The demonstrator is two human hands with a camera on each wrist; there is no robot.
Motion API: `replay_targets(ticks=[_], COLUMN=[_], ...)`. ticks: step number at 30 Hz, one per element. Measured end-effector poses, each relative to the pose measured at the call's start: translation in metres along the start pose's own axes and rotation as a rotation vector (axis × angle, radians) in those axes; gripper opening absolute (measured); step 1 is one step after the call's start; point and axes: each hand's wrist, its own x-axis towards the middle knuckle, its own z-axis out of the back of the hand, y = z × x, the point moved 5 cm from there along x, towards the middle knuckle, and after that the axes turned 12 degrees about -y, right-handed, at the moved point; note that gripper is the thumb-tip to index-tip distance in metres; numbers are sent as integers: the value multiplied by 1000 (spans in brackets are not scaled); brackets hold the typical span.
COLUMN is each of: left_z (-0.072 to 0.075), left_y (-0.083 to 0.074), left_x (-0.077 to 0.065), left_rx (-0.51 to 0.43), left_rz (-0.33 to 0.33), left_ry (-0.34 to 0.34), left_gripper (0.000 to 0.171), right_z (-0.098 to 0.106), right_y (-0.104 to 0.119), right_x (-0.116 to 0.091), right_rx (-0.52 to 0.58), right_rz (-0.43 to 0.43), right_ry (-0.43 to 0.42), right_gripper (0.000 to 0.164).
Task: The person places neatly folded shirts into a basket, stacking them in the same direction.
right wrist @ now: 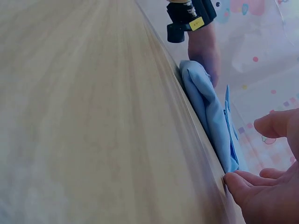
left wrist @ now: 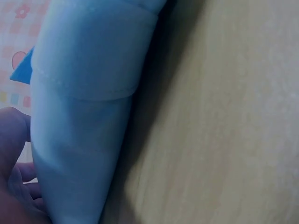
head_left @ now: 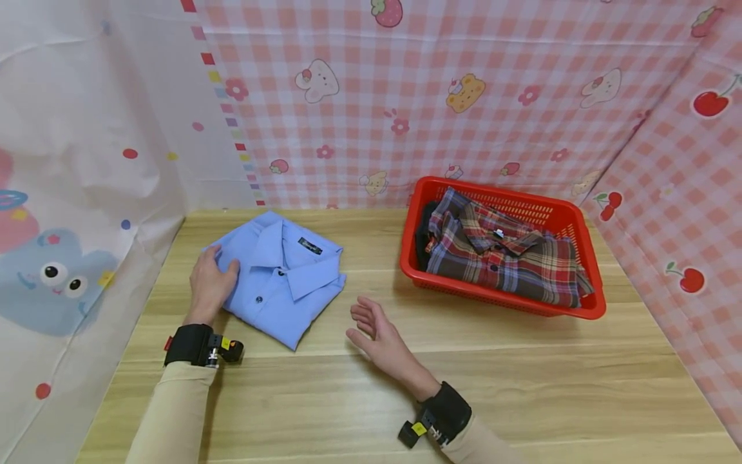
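Note:
A folded light blue collared shirt [head_left: 263, 309] with dark buttons lies on the left part of the table. My left hand [head_left: 210, 283] is at its left edge, the thumb over the cloth and the fingers along the side, loosely bent. In the left wrist view the folded side of the shirt [left wrist: 84, 121] hides part of that hand [left wrist: 14, 168]. Just off the shirt's right side is my right hand [head_left: 377, 338], holding nothing, its fingers loosely curved. From the right wrist, the shirt [right wrist: 208, 107] appears edge-on beyond this hand's spread thumb and fingers [right wrist: 252, 186].
A red plastic basket [head_left: 408, 248] stands at the back right of the wooden table [head_left: 324, 406]. Inside it lies a folded plaid shirt [head_left: 493, 264], with something dark at its left. Patterned curtains [head_left: 359, 129] rise behind and at both sides.

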Motion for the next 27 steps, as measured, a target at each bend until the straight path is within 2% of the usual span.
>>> replay_targets(ticks=[14,20,27], left_z=[-7,-9,-11], left_y=[8,9,8], left_x=[0,-3,-8], left_rx=[98,113,114], left_rz=[51,52,40], left_ry=[114,124,120], left_gripper=[69,72,73], right_z=[-5,-7,-12], right_y=[0,-1,-1], right_x=[0,4,8], right_rx=[19,55,87], right_rz=[-11,-54,-77], right_ry=[-13,-46,-37], right_gripper=[65,65,66])
